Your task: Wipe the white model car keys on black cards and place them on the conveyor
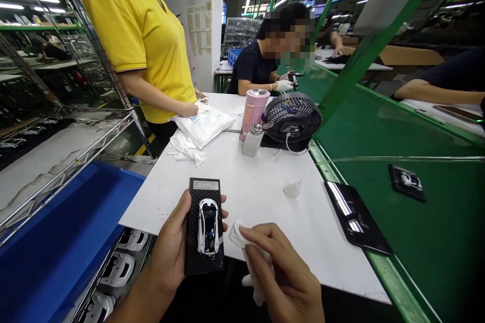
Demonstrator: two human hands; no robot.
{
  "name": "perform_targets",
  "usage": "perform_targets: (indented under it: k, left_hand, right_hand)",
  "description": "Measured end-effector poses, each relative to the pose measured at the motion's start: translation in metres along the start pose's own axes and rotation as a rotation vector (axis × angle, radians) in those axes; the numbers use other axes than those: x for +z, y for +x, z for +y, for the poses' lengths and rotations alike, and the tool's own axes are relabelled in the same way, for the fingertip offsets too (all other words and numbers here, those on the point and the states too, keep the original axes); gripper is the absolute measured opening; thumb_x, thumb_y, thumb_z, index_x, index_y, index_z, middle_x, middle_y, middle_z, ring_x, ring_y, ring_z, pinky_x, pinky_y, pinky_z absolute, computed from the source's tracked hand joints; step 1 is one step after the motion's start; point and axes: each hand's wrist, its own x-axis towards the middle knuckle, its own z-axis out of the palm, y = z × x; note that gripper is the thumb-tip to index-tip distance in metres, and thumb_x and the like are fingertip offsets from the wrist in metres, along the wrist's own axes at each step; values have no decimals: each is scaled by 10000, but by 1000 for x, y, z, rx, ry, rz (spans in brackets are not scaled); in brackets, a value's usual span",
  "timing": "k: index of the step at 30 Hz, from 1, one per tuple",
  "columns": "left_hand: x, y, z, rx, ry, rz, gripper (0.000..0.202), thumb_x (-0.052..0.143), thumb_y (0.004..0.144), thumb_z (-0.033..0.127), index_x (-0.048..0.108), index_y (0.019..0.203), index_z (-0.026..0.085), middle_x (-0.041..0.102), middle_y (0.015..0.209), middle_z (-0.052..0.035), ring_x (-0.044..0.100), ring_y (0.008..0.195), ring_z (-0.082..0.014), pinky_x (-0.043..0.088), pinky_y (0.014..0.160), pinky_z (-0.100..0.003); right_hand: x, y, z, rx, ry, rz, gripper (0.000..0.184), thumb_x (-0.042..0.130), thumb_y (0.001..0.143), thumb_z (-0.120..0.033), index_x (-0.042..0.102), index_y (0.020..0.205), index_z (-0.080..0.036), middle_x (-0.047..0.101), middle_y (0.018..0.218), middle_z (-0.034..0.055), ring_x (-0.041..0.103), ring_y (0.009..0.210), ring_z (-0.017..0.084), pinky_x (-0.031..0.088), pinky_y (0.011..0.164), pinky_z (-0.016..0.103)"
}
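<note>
My left hand grips a black display base by its sides, thumb on the left edge and fingertips showing at the right. On this base sits a small white model car with a dark cabin and blue trim; a silver label plate lies at the far end. Just to the right, my right hand pinches a folded white wipe between thumb and fingers. The wipe is near the base but apart from it. Part of the wipe hangs below my fingers.
Ahead on the white table stand a pink thermos, a glass bottle and a black fan. A wipes packet lies far left. A black phone rests at the right edge; another boxed model is on the green belt.
</note>
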Motion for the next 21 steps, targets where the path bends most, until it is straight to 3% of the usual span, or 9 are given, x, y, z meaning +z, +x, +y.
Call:
perform_targets:
  k: [6, 12, 21]
  left_hand:
    - [-4, 10, -5, -74, -260, 132, 295, 520, 821, 326, 608, 976, 90, 680, 871, -126, 653, 832, -229, 513, 814, -390]
    - [-11, 16, -18, -59, -306, 169, 235, 587, 780, 273, 581, 965, 129, 661, 823, -84, 655, 755, -219, 543, 673, -333]
    - [-15, 13, -21, -117, -312, 108, 276, 561, 800, 283, 569, 1014, 109, 648, 813, -100, 643, 739, -190, 521, 687, -302]
  right_hand:
    - [0, -7, 3, 91, -14, 61, 298, 488, 879, -112, 588, 1119, -258, 518, 831, 37, 533, 650, 133, 385, 418, 206]
    - [6, -6, 3, -6, 1, 13, 362, 469, 874, -73, 546, 1186, -240, 504, 875, 52, 532, 669, 128, 393, 429, 203]
    - [9, -6, -1, -53, -4, -23, 395, 458, 865, -39, 540, 1195, -239, 484, 851, 51, 502, 648, 124, 401, 457, 211]
